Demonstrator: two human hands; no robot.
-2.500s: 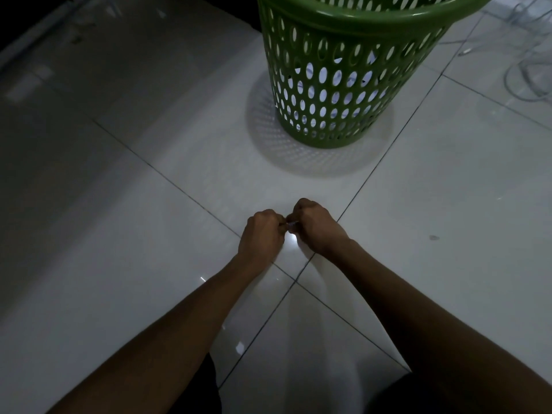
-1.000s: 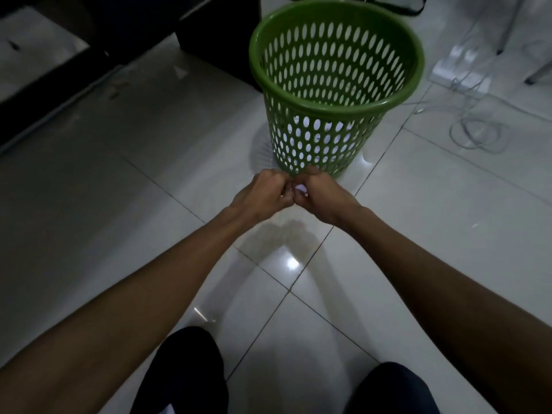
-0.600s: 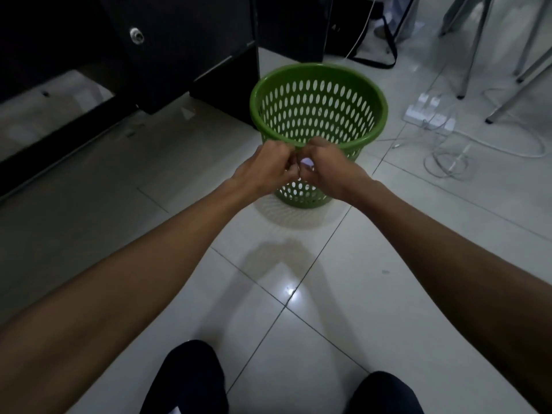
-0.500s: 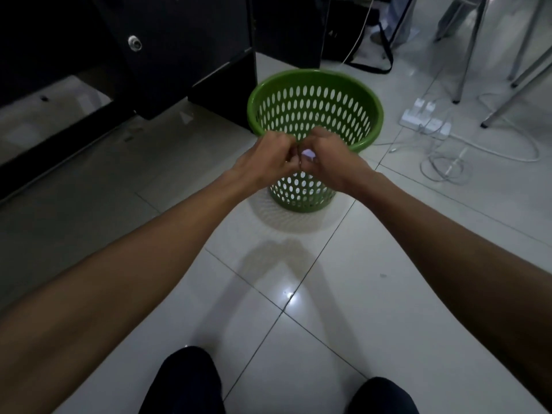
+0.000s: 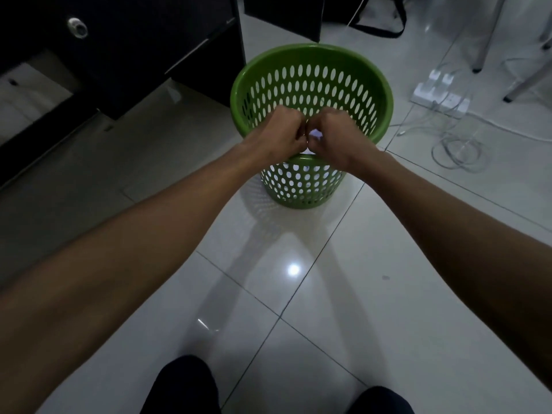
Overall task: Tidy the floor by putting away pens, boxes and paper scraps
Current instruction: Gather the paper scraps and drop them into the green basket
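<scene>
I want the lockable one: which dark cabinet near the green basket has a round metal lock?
The dark cabinet left of the green basket: a round silver lock shows on its front. The dark unit behind the basket shows none.

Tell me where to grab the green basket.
Take the green basket by its rolled rim, far side, coming down from above: it stands upright and open, and the left hand and right hand, pinching a paper scrap, crowd the near rim.
</scene>
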